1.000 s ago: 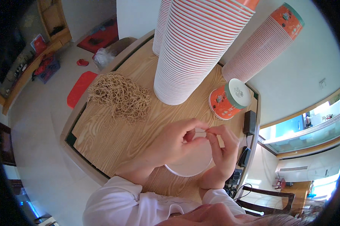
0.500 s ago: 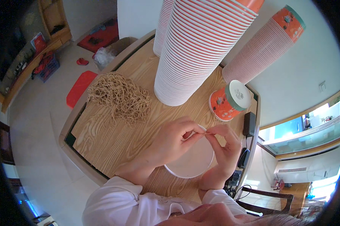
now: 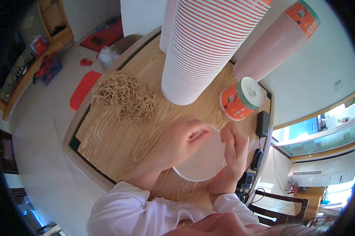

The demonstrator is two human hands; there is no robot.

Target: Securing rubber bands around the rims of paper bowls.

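Over a white round paper tub (image 3: 203, 163), seen from above on the near part of the table, both my hands hang with a gap between them. My left hand (image 3: 183, 141) has its thumb and forefinger pinched, covering part of the tub's left side. To the right of the tub's rim, my right hand (image 3: 235, 151) is also closed, thumb against the fingers. Whatever thin thing the fingertips may hold is too small or blurred to make out. A tangled heap of tan string (image 3: 124, 96) lies to the far left of my hands.
A tall stack of nested paper tubs (image 3: 197, 59) rises behind my hands. Another stack (image 3: 273, 45) stands at the back right. One orange tub (image 3: 238, 102) sits upside down near it. Black adapters (image 3: 262, 124) and cables line the wooden table's (image 3: 102, 145) right edge.
My fingertips, touching each other half a second ago, have come apart, the right hand shifting right. The tub, string and stacks stay put; the view has shifted slightly.
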